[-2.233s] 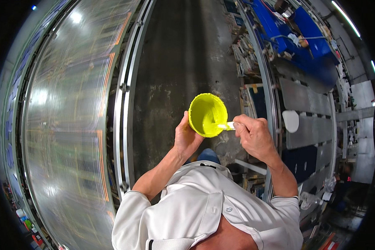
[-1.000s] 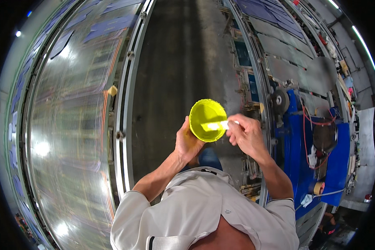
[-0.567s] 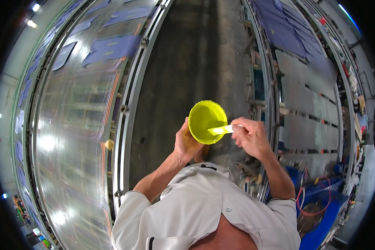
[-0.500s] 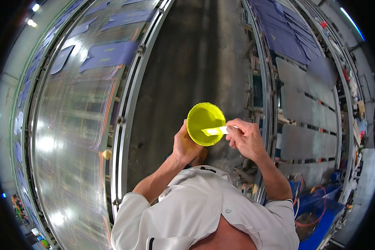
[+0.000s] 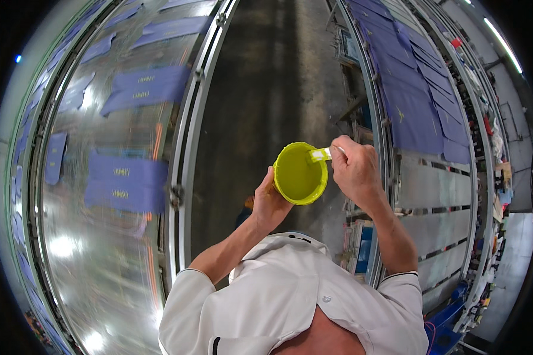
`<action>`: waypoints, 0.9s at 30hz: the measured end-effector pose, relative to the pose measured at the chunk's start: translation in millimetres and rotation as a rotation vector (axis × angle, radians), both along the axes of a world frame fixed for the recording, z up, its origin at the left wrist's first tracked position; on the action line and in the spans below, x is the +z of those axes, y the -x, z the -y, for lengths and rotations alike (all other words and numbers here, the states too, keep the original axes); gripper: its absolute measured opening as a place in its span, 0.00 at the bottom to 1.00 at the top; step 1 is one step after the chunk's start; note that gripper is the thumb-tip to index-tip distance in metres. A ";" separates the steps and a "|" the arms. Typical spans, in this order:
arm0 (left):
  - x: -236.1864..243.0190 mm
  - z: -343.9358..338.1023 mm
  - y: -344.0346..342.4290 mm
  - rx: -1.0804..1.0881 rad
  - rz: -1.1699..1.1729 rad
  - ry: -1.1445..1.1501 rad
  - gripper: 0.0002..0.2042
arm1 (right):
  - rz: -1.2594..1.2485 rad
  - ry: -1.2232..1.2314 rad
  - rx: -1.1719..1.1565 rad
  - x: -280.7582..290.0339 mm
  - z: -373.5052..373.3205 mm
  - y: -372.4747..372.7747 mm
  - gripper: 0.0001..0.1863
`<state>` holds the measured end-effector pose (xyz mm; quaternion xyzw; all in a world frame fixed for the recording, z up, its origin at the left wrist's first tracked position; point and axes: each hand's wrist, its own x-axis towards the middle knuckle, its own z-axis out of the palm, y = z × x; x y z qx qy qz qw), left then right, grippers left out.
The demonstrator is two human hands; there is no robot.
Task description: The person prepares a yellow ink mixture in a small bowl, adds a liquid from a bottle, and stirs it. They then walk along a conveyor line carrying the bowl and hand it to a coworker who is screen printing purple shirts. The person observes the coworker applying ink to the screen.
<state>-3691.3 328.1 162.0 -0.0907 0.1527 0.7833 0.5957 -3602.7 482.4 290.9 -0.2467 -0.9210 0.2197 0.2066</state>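
The right grip [image 5: 352, 170] is closed on the outer end of a stick [image 5: 320, 154], just right of the tub [image 5: 283, 158], while the left grip [image 5: 272, 202] clasps the tub's left side. Working the stick well calls for a steady tub, slow sweeps along its wall and bottom, and the coated end kept inside its rim so nothing drips; whether that end touches the paint [image 5: 300, 184] cannot be told. The tub, held over the floor [image 5: 265, 100], is round and yellow-green, its rim ragged and crusted, the paint within looking smooth and duller. Well left of the tub, a glossy surface [image 5: 100, 266] bears purple pieces [image 5: 127, 184]; right of it, another carries overlapping purple sheets [image 5: 405, 115].
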 end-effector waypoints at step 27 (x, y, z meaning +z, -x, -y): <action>0.0 -519.3 440.6 -0.053 0.057 -0.057 0.19 | 0.159 -0.196 0.827 18.1 -506.8 446.1 0.11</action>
